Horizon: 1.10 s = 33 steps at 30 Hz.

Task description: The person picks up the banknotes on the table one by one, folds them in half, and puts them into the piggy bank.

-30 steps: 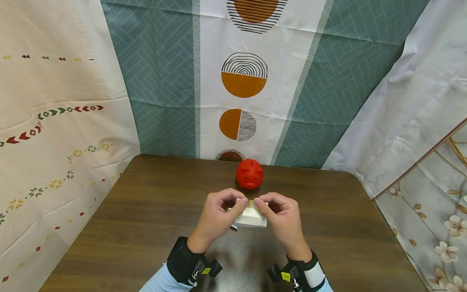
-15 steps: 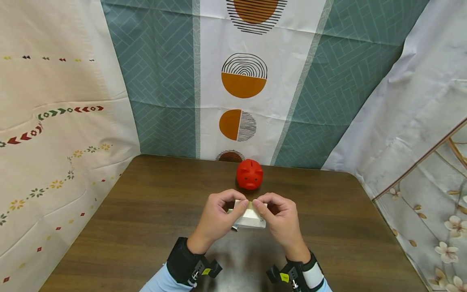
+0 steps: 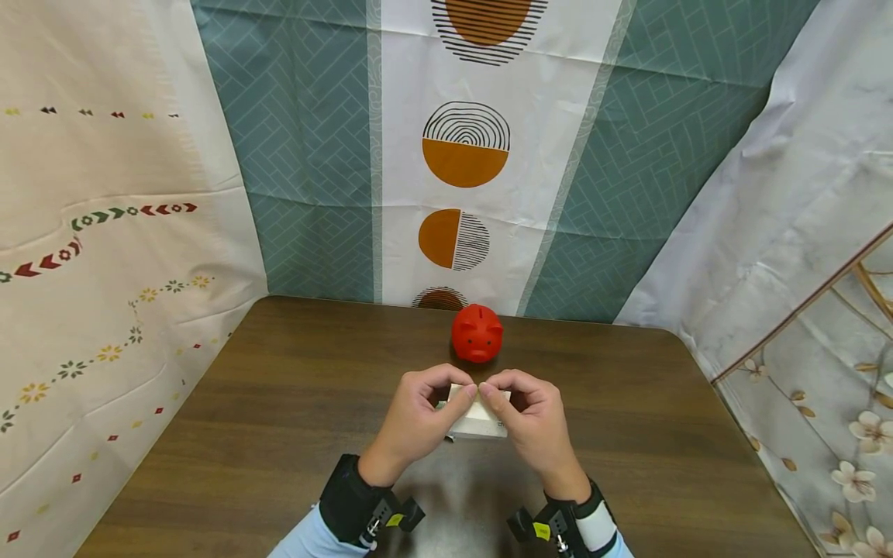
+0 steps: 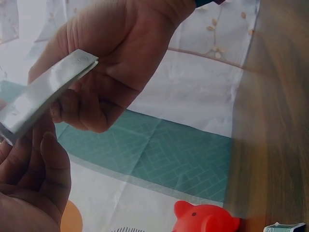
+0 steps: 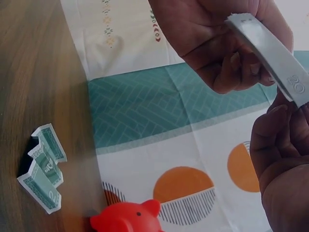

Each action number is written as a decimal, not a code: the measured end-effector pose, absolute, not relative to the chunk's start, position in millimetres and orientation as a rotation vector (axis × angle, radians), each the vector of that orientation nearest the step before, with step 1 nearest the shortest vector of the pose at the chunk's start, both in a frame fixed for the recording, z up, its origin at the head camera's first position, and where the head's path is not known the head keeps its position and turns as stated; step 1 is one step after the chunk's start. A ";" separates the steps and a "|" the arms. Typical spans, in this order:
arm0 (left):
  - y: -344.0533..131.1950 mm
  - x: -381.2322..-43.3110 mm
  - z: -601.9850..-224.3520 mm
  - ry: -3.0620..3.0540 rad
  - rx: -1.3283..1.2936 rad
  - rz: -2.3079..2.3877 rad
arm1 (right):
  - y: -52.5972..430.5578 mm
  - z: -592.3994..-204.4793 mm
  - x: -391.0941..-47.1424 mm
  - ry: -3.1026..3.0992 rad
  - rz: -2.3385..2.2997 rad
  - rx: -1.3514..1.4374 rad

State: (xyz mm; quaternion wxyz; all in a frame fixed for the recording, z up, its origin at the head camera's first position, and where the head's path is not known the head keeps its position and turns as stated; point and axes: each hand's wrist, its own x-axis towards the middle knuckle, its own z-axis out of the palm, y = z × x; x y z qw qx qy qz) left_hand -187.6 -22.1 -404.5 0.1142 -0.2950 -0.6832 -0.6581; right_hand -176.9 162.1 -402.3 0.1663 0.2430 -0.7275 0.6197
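You're pinching a pale folded paper strip [image 3: 478,427] btwn both hands — neither one's free. Your L hand [image 3: 415,415] is gripping it at 9 o'clock, thumb and index finger closing on the paper; your R hand [image 3: 533,418] is doing the same at 3 o'clock. Your thumb tips are nearly meeting over the strip's 12 o'clock edge. The strip is hanging up off the table [image 3: 279,403], and in the R wrist view it's showing a "20" near one end.

The red piggy bank [image 3: 477,335] is sitting upright at 12 o'clock from the strip, just beyond your fingertips, w/ its snout facing you and its slot showing on top.

A green zigzag-folded note [image 5: 44,169] is lying on the table — at abt 8 o'clock in the R wrist view, mostly hidden behind your hands and the strip from the head cam.

Black straps [image 3: 354,482] are wrapping your wrists, at approx 8 and 4 o'clock from the strip, w/ light-blue sleeves [image 3: 314,535] showing below. A teal-and-white cloth [image 3: 307,155] is hanging past the table's 12 o'clock edge.
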 end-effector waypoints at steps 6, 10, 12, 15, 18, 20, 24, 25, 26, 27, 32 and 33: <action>-22.2 -187.8 -405.2 -1.997 -0.863 -1.923 | 162.1 -403.9 -178.2 -2.056 1.778 0.733; -22.1 -188.3 -405.6 -1.998 -0.864 -1.909 | 162.0 -403.9 -177.7 -2.064 1.778 0.727; -22.3 -188.3 -405.3 -1.997 -0.863 -1.904 | 161.3 -403.1 -177.3 -2.071 1.784 0.712; -22.5 -188.1 -405.1 -1.992 -0.854 -1.901 | 159.9 -402.8 -177.5 -2.070 1.785 0.662; -22.5 -188.0 -405.5 -1.984 -0.823 -1.896 | 158.4 -403.9 -178.1 -2.018 1.748 0.581; -22.0 -188.1 -406.4 -1.993 -0.778 -1.879 | 157.6 -404.7 -178.8 -1.975 1.673 0.526; -20.7 -188.1 -407.6 -1.996 -0.725 -1.847 | 154.9 -405.9 -178.4 -1.937 1.512 0.493; -20.3 -188.1 -407.9 -1.993 -0.734 -1.844 | 154.2 -406.0 -178.1 -1.945 1.492 0.503; -20.0 -188.2 -408.2 -1.983 -0.752 -1.841 | 153.6 -406.1 -177.7 -1.955 1.481 0.519; -19.7 -188.4 -408.2 -1.969 -0.775 -1.845 | 153.1 -406.2 -177.4 -1.964 1.487 0.540; -19.4 -191.1 -410.4 -1.873 -0.934 -1.841 | 153.7 -407.5 -177.9 -1.988 1.570 0.649; -19.5 -191.5 -410.5 -1.857 -0.958 -1.838 | 154.4 -408.2 -178.3 -1.984 1.588 0.671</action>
